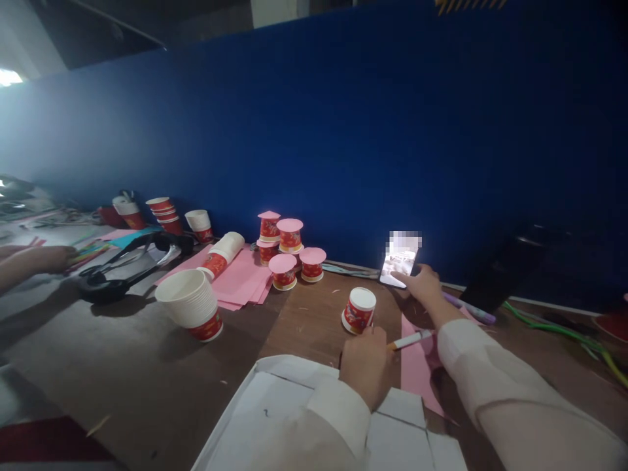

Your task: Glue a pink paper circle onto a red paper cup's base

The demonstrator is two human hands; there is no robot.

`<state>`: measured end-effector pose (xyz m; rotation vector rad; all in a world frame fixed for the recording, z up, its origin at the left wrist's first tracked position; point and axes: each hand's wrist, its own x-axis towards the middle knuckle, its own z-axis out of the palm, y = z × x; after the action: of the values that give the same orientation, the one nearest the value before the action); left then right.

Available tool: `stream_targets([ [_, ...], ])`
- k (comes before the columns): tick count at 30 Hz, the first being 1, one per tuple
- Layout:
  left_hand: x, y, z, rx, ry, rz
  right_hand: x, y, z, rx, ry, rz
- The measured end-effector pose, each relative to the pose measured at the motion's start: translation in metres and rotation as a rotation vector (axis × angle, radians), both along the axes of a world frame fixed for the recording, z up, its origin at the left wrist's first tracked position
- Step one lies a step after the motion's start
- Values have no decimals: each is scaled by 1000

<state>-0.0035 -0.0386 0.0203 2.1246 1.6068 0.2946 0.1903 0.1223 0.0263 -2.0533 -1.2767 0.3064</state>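
Note:
My right hand [424,288] grips a phone [396,269] with a lit screen, its thumb over the lower edge. The phone is tilted up near the blue partition. My left hand [367,363] rests on the table with curled fingers, just in front of an upside-down red and white paper cup [359,313]. Whether it touches the cup or holds anything is hidden. A white and orange pen-like stick [409,340] lies to the right of this hand, partly over pink paper [417,373].
Red cups with pink paper discs [289,261] stand stacked beyond the table's middle. Leftward are pink sheets [240,281], nested cups [189,301] and black headphones [127,268]. Another person's hand [53,258] is at far left. White cardboard [279,399] lies in front; green cables [554,327] lie right.

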Motion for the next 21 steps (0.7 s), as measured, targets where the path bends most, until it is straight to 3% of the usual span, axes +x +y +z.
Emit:
stream_targets([
  [10,0,-1,-11,79,-53,-10,20,19,18,-96,-52,85],
  [21,0,-1,-8,68,-72,17,32,23,42,24,-24,9],
])
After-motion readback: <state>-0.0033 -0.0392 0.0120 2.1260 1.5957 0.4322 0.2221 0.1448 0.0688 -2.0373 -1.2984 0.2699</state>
